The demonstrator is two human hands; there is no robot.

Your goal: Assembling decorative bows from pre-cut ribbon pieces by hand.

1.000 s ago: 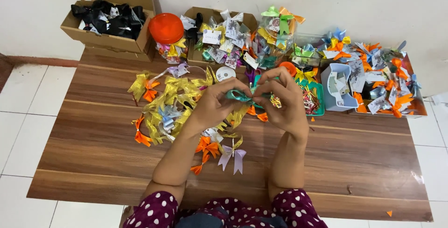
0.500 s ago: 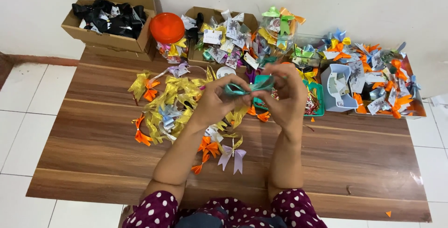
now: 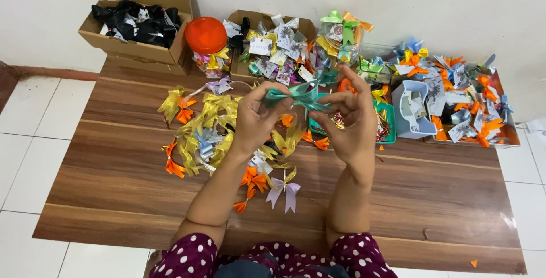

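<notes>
While both hands are raised above the wooden desk [image 3: 398, 198], a teal ribbon bow [image 3: 298, 96] sits pinched between them, over the heap of gold ribbons [image 3: 210, 121]. The left hand [image 3: 256, 120] has its grip narrow on the bow's left loop, thumb against fingers; the right hand [image 3: 352, 121] pinches the middle and right side, its upper fingers spread free. I'd judge the ribbon very light, thin, glossy and a bit slippery, easily creased, so the knotted centre looks the safest hold. An orange lid [image 3: 206, 34] and a box of black bows [image 3: 136, 22] stand beyond.
</notes>
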